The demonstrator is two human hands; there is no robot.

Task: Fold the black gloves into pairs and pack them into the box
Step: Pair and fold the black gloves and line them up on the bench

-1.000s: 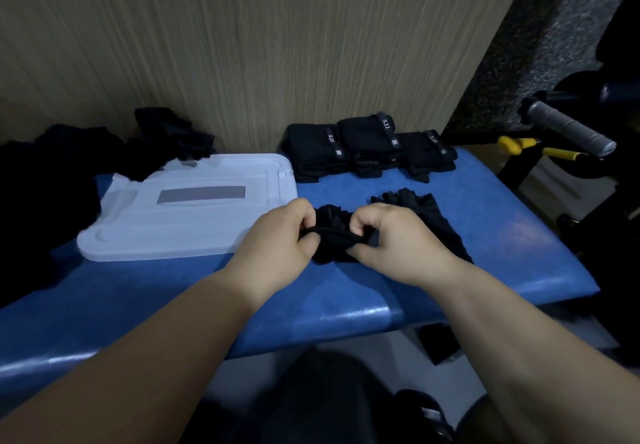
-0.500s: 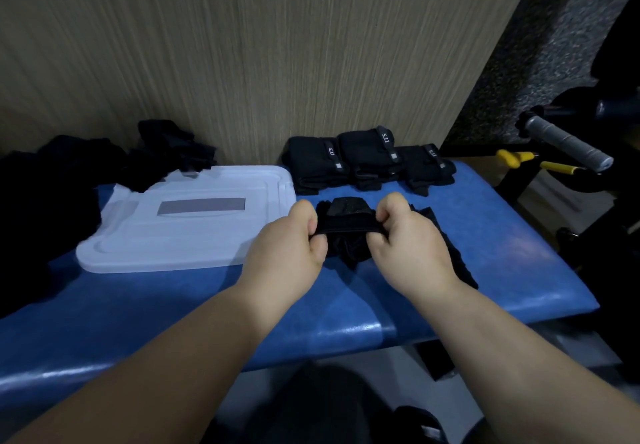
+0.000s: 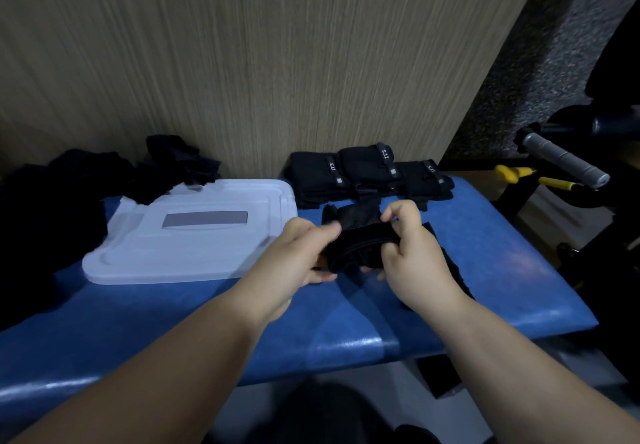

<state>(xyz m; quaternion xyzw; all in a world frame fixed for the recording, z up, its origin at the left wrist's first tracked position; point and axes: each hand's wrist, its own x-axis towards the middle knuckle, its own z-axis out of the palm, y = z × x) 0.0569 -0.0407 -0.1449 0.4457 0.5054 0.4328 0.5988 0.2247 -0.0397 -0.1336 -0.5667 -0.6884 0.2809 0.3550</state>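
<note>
Progress: three folded pairs (image 3: 370, 176) sit beyond the grips by the wall, none boxed that I can see. Loose gloves (image 3: 176, 166) are piled well left. The white plastic lid (image 3: 194, 235) is just left of the left grip (image 3: 294, 256); no box in view.

Current glove bundle (image 3: 356, 246) spans both grips just above the bench (image 3: 512, 270). Left grip is clamped on its left end (blurred), and right grip (image 3: 412, 253) is curled round its right end. Judging mid-fold.

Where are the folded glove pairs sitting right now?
Head view: the folded pairs lie at the back of the blue bench against the wall, just right of the white lid and beyond the right hand.
</note>
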